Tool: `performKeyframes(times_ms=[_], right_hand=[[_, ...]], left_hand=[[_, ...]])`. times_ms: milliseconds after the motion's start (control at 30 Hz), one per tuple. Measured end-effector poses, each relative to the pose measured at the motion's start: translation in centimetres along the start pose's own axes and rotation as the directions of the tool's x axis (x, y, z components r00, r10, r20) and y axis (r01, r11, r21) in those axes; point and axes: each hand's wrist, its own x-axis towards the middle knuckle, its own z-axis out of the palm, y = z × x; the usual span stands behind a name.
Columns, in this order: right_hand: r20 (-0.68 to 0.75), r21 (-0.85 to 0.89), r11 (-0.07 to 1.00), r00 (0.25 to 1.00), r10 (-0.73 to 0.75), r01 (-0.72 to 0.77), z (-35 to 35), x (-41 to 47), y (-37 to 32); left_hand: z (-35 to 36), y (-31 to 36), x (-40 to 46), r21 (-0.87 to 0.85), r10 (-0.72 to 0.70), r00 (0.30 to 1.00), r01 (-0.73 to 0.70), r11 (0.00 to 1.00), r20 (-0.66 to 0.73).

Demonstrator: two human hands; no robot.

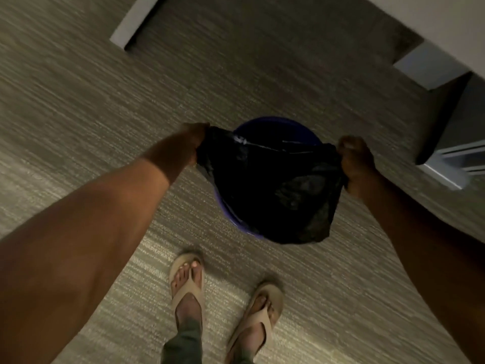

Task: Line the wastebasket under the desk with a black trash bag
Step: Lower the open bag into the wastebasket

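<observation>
At the frame's centre, the left hand and right hand each clench an edge of the black trash bag, stretched over and mostly hiding the blue wastebasket on the carpet. Desk legs stand at upper right; sandalled feet below.

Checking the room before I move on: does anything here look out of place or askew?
The purple wastebasket stands out on the carpet, not under a desk. The black trash bag, held by the left hand and right hand, isn't over its rim yet.
</observation>
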Motion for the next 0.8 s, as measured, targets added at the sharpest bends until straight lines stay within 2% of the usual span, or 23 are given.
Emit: performKeyframes(times_ms=[67, 133, 200, 267, 367, 400, 433, 467, 500, 533, 567, 600, 633, 667, 733, 800], right_hand=[[0.11, 0.169, 0.98, 0.986, -0.121, 0.102, -0.1, 1.0, -0.7], [0.294, 0.24, 0.966, 0.941, -0.167, 0.096, -0.3, 1.9, -1.2], [0.418, 0.113, 0.986, 0.895, -0.158, 0.121, -0.3, 2.3, -1.5], [0.444, -0.073, 0.975, 0.882, -0.156, 0.209, -0.5, 3.0, -1.1], [0.344, -0.324, 0.889, 0.916, -0.206, 0.322, -0.7, 4.4, -0.1], [0.295, -0.373, 0.866, 0.927, -0.23, 0.334, -0.5, 4.8, 0.0], [0.243, -0.397, 0.857, 0.938, -0.247, 0.328, -0.4, 5.0, 0.0], [0.205, -0.406, 0.857, 0.945, -0.254, 0.318, -0.3, 5.2, 0.0], [0.188, -0.435, 0.842, 0.947, -0.262, 0.319, -0.1, 5.4, -0.1], [0.186, -0.497, 0.802, 0.944, -0.273, 0.33, 0.2, 5.6, -0.2], [0.199, -0.577, 0.739, 0.937, -0.286, 0.348, 0.4, 5.8, -0.3], [0.215, -0.649, 0.667, 0.93, -0.299, 0.365, 0.6, 6.0, -0.4], [0.224, -0.696, 0.614, 0.925, -0.308, 0.373, 0.8, 6.1, -0.4], [0.225, -0.718, 0.588, 0.924, -0.309, 0.372, 1.1, 6.3, -0.5], [0.231, -0.741, 0.562, 0.925, -0.301, 0.368, 1.8, 6.8, -0.5], [0.245, -0.751, 0.556, 0.932, -0.265, 0.356, 2.4, 7.3, -0.5]], left_hand=[[0.9, 0.2, 1.4, 0.058, 0.122, 0.987, -0.116, 0.992, -0.107], [1.6, 0.2, 2.7, 0.164, 0.216, 0.959, -0.187, 0.969, -0.184], [1.9, 0.2, 3.6, 0.257, 0.279, 0.932, -0.218, 0.941, -0.231], [2.1, 0.3, 4.2, 0.311, 0.323, 0.909, -0.238, 0.92, -0.262], [2.4, 0.2, 4.5, 0.362, 0.43, 0.856, -0.318, 0.876, -0.287], [2.3, 0.1, 4.3, 0.431, 0.524, 0.814, -0.391, 0.813, -0.25], [2.0, 0.0, 4.1, 0.537, 0.647, 0.744, -0.483, 0.692, -0.164], [1.6, -0.2, 4.0, 0.65, 0.763, 0.646, -0.57, 0.503, -0.024], [1.1, -0.3, 3.9, 0.743, 0.818, 0.552, -0.615, 0.266, 0.164], [0.8, -0.4, 3.8, 0.786, 0.794, 0.494, -0.618, 0.033, 0.355], [0.6, -0.3, 3.7, 0.784, 0.735, 0.468, -0.605, -0.138, 0.491], [0.7, -0.3, 3.8, 0.779, 0.688, 0.474, -0.587, -0.218, 0.55], [1.0, -0.3, 4.1, 0.79, 0.673, 0.504, -0.579, -0.202, 0.541], [1.2, -0.3, 4.4, 0.804, 0.69, 0.531, -0.58, -0.128, 0.493], [1.5, -0.3, 5.1, 0.829, 0.703, 0.625, -0.552, 0.088, 0.341], [1.9, -0.3, 5.6, 0.848, 0.636, 0.699, -0.515, 0.129, 0.328]])
